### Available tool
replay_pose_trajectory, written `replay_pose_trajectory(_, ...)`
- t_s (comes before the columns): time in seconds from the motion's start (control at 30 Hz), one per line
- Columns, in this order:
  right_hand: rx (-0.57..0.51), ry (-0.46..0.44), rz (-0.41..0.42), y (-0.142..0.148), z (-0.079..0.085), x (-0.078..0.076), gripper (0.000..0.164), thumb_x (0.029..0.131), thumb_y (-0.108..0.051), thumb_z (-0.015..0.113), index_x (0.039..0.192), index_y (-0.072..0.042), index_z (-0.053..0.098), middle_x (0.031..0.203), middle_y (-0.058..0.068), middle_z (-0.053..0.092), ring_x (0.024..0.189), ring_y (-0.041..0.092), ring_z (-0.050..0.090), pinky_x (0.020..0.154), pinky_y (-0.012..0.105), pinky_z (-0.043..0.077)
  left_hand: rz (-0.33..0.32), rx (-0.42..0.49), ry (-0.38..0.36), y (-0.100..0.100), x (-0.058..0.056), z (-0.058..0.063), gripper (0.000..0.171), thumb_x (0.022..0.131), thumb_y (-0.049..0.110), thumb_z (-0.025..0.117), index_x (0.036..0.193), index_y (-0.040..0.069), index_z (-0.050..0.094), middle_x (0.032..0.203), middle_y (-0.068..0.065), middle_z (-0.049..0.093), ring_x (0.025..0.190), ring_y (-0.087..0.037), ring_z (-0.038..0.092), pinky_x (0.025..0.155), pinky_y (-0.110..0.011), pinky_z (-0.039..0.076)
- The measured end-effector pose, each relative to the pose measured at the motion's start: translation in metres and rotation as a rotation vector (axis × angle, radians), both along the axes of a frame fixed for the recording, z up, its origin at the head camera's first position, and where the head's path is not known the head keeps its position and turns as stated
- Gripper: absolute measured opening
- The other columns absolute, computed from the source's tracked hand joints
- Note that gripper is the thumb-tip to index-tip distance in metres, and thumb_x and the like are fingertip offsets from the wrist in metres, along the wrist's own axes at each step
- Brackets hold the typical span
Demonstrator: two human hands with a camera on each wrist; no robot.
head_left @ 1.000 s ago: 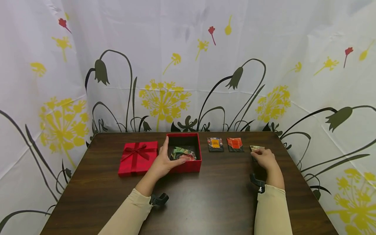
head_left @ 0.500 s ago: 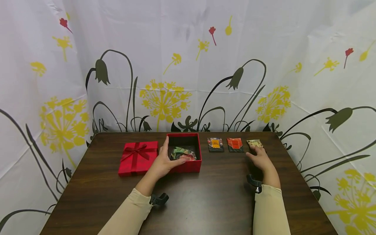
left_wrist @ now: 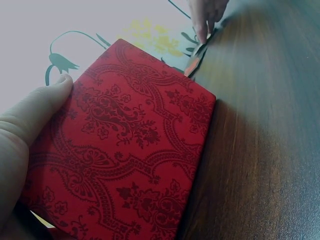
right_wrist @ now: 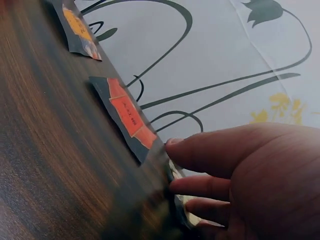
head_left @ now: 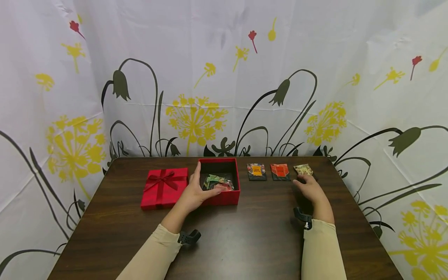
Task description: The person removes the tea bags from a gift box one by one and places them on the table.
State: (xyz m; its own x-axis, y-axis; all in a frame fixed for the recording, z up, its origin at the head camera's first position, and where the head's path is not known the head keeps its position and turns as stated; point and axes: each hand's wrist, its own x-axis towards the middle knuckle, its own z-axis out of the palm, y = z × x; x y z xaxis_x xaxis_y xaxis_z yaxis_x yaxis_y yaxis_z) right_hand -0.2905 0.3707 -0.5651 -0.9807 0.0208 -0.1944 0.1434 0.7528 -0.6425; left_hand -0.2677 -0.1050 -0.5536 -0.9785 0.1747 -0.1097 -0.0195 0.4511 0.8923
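My left hand [head_left: 197,193] holds the open red gift box [head_left: 221,198] at its front left corner. The thumb [left_wrist: 59,92] lies over the front wall's rim, and most fingers are hidden in the left wrist view. Inside the box lie several green and red packets [head_left: 219,182]. On the right, my right hand [head_left: 311,189] is at the near edge of a pale yellow packet [head_left: 303,169], its fingers loosely extended. Whether they touch it, I cannot tell. An orange-and-black packet [head_left: 280,172] and a black packet with a yellow label [head_left: 257,172] lie left of it.
A red box lid [head_left: 165,189] with a ribbon bow lies left of the box on the dark wooden table [head_left: 259,237]. Behind the table's back edge hangs a white curtain [head_left: 224,85] printed with flowers. A dark band is on each wrist.
My right hand has let go of the pale yellow packet and shifted slightly left. That packet moved left, now lying flat near the orange one. The left hand and box have stayed put.
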Motion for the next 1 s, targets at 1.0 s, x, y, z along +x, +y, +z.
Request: replay_pose_trajectory(1.0,-0.011,0.18,0.007,-0.006,0.021,0.003,0.059,0.114,-0.031,0.056,0.159,0.004,0.047,0.171,0.036,0.031,0.162,0.056,0.022,0.13,0.072,0.02,-0.013,-0.004,0.01,-0.001,0.0,0.001,0.128,0.09,0.051,0.086,0.175,0.04,-0.01,0.183,-0.02,0.004,0.164,-0.054,0.021,0.124,-0.078,0.03)
